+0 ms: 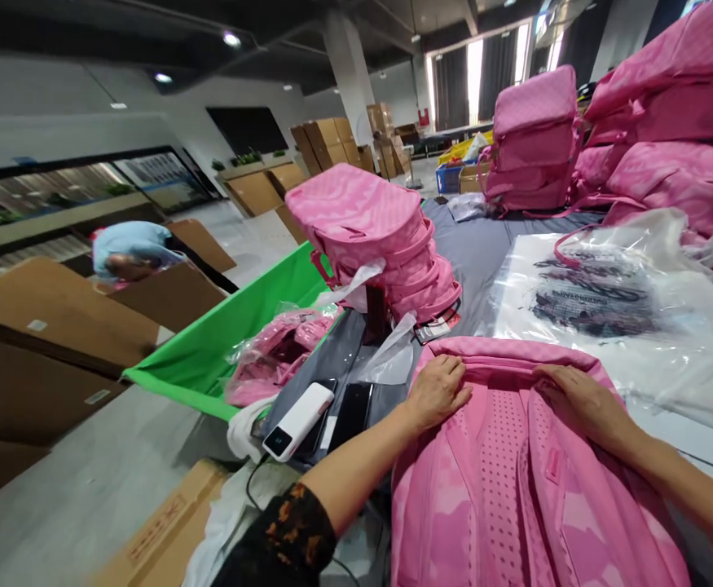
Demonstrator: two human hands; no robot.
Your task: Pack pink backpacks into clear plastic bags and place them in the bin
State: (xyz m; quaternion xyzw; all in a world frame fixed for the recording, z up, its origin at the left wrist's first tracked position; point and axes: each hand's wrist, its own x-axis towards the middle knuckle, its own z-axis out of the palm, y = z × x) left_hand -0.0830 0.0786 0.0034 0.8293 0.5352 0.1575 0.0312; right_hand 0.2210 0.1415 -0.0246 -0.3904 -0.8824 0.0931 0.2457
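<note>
A pink camouflage backpack lies in front of me with its perforated back panel and shoulder straps facing up. My left hand is closed on its upper left, fingers curled over the pink fabric by the strap. At the upper right, my right hand grips the same backpack near the top of the other strap; its fingertips are partly tucked in the fabric. Left of the backpack are a white power bank and a dark phone.
Stacked pink backpacks stand ahead, with more pink bags at right. A printed plastic bag lies on the grey-covered table. Left is a green fabric bin holding wrapped pink items. Beyond, a person bends over cardboard boxes.
</note>
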